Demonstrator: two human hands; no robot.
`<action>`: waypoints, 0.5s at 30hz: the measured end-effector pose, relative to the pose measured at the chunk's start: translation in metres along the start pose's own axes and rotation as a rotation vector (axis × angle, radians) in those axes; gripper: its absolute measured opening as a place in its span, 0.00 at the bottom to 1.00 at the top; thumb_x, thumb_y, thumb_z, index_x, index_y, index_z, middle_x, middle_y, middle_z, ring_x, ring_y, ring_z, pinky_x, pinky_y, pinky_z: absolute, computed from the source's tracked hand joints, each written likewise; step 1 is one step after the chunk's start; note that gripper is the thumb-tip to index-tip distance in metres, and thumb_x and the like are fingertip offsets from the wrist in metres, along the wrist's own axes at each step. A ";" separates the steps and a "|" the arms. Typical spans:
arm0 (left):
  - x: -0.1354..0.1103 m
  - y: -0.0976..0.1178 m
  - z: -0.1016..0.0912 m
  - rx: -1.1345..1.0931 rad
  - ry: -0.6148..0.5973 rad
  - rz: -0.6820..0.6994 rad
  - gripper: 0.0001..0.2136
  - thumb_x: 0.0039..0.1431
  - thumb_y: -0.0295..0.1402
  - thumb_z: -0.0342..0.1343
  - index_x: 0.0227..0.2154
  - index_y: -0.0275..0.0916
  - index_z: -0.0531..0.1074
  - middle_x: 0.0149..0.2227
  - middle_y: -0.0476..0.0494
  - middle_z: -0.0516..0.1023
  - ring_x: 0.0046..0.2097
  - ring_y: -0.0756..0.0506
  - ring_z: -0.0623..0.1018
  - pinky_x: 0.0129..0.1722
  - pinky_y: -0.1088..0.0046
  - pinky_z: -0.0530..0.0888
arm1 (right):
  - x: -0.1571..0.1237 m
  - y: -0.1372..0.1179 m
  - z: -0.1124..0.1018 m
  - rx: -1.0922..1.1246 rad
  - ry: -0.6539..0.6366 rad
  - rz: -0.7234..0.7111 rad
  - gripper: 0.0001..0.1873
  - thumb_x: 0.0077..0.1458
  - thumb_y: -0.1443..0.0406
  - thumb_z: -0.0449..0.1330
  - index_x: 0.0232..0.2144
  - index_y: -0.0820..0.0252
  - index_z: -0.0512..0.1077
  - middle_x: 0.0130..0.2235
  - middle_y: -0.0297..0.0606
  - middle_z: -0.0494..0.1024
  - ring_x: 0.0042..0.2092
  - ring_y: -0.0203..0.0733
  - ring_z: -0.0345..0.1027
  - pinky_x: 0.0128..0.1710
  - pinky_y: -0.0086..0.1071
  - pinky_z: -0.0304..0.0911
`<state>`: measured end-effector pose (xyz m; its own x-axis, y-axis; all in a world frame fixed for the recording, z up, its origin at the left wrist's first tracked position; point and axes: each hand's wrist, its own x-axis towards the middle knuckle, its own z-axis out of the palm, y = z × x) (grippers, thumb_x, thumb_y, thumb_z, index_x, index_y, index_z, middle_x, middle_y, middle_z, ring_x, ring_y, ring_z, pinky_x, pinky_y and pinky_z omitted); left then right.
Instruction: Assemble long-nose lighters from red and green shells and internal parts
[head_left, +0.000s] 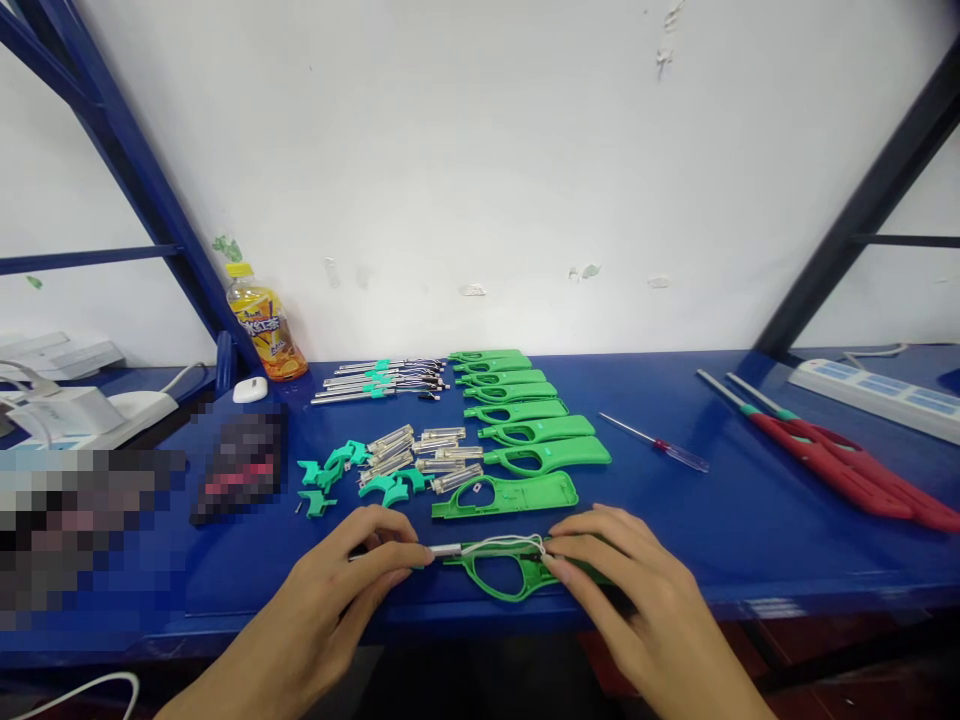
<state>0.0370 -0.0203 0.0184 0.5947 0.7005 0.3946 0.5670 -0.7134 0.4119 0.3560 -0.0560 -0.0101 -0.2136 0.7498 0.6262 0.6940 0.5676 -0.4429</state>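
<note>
My left hand (341, 580) pinches a thin metal tube (448, 550) between thumb and fingers. White wire (499, 540) runs from the tube to my right hand (641, 585). There, closed fingertips hold the wire's end by a small black part, over the green lighter shell half (501, 597). The shell lies near the table's front edge, its handle end covered by my right hand. Just behind it rests another green shell half (536, 495), inner side up. Teal triggers (386, 488) and clear fuel tanks (446, 466) lie beyond my left hand.
Behind are more green shell halves (555, 456) in a column and metal tubes with wires (360, 386). A screwdriver (671, 453) and red lighters (840, 465) lie right, near a power strip (877, 395). A bottle (266, 330) and white case (250, 390) stand left on the blue table (720, 560).
</note>
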 end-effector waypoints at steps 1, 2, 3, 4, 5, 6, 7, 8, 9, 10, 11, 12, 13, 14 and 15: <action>0.000 -0.001 0.000 -0.006 0.006 0.007 0.16 0.76 0.26 0.47 0.53 0.50 0.77 0.51 0.45 0.77 0.46 0.48 0.82 0.45 0.77 0.79 | 0.000 0.000 0.000 0.001 -0.002 0.000 0.08 0.73 0.63 0.60 0.46 0.47 0.80 0.46 0.35 0.84 0.49 0.47 0.80 0.61 0.47 0.69; -0.001 -0.003 0.000 -0.013 0.010 0.018 0.17 0.76 0.25 0.47 0.53 0.50 0.77 0.51 0.45 0.77 0.45 0.48 0.82 0.43 0.78 0.79 | 0.000 0.000 0.000 0.001 -0.001 0.000 0.08 0.73 0.62 0.60 0.46 0.47 0.80 0.46 0.34 0.84 0.49 0.46 0.80 0.61 0.47 0.69; -0.001 -0.004 0.000 -0.019 0.017 0.029 0.17 0.76 0.24 0.47 0.54 0.51 0.77 0.51 0.45 0.76 0.43 0.49 0.81 0.41 0.78 0.79 | 0.001 0.000 0.000 0.001 0.001 -0.001 0.08 0.73 0.62 0.60 0.45 0.47 0.80 0.45 0.34 0.84 0.49 0.46 0.80 0.61 0.47 0.69; -0.001 -0.004 0.000 -0.023 0.016 0.035 0.18 0.75 0.24 0.46 0.55 0.51 0.76 0.52 0.45 0.76 0.41 0.50 0.81 0.40 0.79 0.78 | 0.001 0.000 0.000 0.000 0.001 -0.002 0.08 0.73 0.62 0.60 0.45 0.47 0.79 0.45 0.33 0.84 0.48 0.46 0.80 0.61 0.47 0.69; -0.001 -0.004 0.000 -0.024 0.010 0.038 0.19 0.75 0.23 0.46 0.55 0.52 0.76 0.52 0.45 0.75 0.39 0.51 0.80 0.38 0.79 0.77 | 0.002 -0.001 0.000 -0.001 0.001 -0.003 0.08 0.73 0.63 0.59 0.45 0.47 0.79 0.45 0.33 0.84 0.48 0.46 0.80 0.61 0.47 0.69; -0.001 -0.004 -0.001 -0.024 0.002 0.037 0.19 0.75 0.22 0.46 0.55 0.52 0.75 0.52 0.46 0.75 0.38 0.52 0.79 0.37 0.79 0.77 | 0.002 -0.001 0.000 -0.001 0.001 -0.004 0.08 0.73 0.63 0.59 0.45 0.47 0.79 0.45 0.33 0.84 0.48 0.46 0.80 0.60 0.47 0.69; -0.002 -0.003 -0.002 -0.022 -0.009 0.036 0.20 0.75 0.22 0.45 0.55 0.53 0.75 0.52 0.46 0.75 0.37 0.52 0.79 0.37 0.79 0.76 | 0.002 -0.001 -0.001 0.000 0.002 -0.005 0.08 0.73 0.63 0.60 0.45 0.47 0.79 0.45 0.33 0.84 0.48 0.46 0.80 0.60 0.46 0.69; -0.002 -0.002 -0.003 -0.018 -0.017 0.034 0.21 0.74 0.21 0.45 0.55 0.53 0.75 0.53 0.46 0.75 0.39 0.52 0.79 0.39 0.79 0.77 | 0.003 -0.001 -0.001 0.001 0.001 -0.006 0.08 0.73 0.64 0.60 0.45 0.47 0.79 0.45 0.33 0.84 0.48 0.46 0.80 0.59 0.45 0.70; -0.003 -0.001 -0.004 -0.015 -0.025 0.030 0.21 0.74 0.21 0.44 0.54 0.52 0.75 0.53 0.45 0.74 0.41 0.51 0.80 0.41 0.78 0.77 | 0.003 -0.001 -0.001 0.003 -0.002 -0.008 0.08 0.72 0.64 0.60 0.45 0.47 0.79 0.45 0.33 0.84 0.48 0.46 0.80 0.59 0.45 0.70; -0.003 0.000 -0.004 -0.012 -0.032 0.025 0.21 0.73 0.21 0.44 0.54 0.52 0.76 0.54 0.45 0.74 0.44 0.50 0.80 0.44 0.77 0.78 | 0.003 -0.001 -0.001 0.003 -0.004 -0.009 0.08 0.73 0.64 0.60 0.45 0.47 0.79 0.45 0.33 0.84 0.48 0.46 0.80 0.59 0.44 0.70; -0.004 0.002 -0.004 -0.007 -0.036 0.017 0.21 0.73 0.21 0.44 0.53 0.51 0.76 0.55 0.44 0.73 0.47 0.49 0.80 0.47 0.76 0.78 | 0.003 -0.001 -0.001 0.003 -0.005 -0.009 0.08 0.73 0.64 0.59 0.45 0.47 0.79 0.45 0.33 0.84 0.48 0.46 0.80 0.58 0.44 0.70; -0.005 0.003 -0.005 -0.001 -0.040 0.005 0.20 0.73 0.21 0.44 0.53 0.51 0.76 0.56 0.43 0.73 0.50 0.48 0.80 0.49 0.75 0.78 | 0.003 -0.001 -0.001 0.003 -0.008 -0.008 0.08 0.73 0.64 0.59 0.45 0.47 0.79 0.45 0.34 0.84 0.48 0.46 0.80 0.59 0.45 0.70; -0.006 0.005 -0.005 0.006 -0.040 -0.005 0.20 0.73 0.22 0.45 0.53 0.50 0.76 0.56 0.43 0.73 0.52 0.47 0.80 0.51 0.73 0.78 | 0.003 -0.001 -0.001 0.002 -0.012 -0.004 0.08 0.73 0.64 0.59 0.45 0.47 0.79 0.45 0.34 0.84 0.48 0.46 0.80 0.59 0.45 0.70; -0.007 0.006 -0.005 0.009 -0.036 -0.012 0.19 0.73 0.23 0.45 0.53 0.50 0.76 0.57 0.42 0.73 0.53 0.46 0.80 0.52 0.73 0.78 | 0.002 -0.001 -0.001 0.003 -0.015 0.000 0.08 0.73 0.64 0.59 0.45 0.47 0.79 0.45 0.34 0.84 0.48 0.46 0.79 0.58 0.45 0.70; -0.007 0.008 -0.005 0.012 -0.032 -0.023 0.17 0.73 0.24 0.46 0.53 0.50 0.76 0.57 0.42 0.73 0.54 0.46 0.79 0.53 0.72 0.78 | 0.002 -0.001 -0.001 0.004 -0.017 0.005 0.08 0.73 0.64 0.60 0.45 0.47 0.79 0.45 0.34 0.84 0.48 0.46 0.79 0.58 0.45 0.70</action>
<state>0.0347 -0.0305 0.0229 0.5996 0.7156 0.3583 0.5872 -0.6976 0.4105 0.3555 -0.0556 -0.0078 -0.2218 0.7584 0.6129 0.6924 0.5651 -0.4487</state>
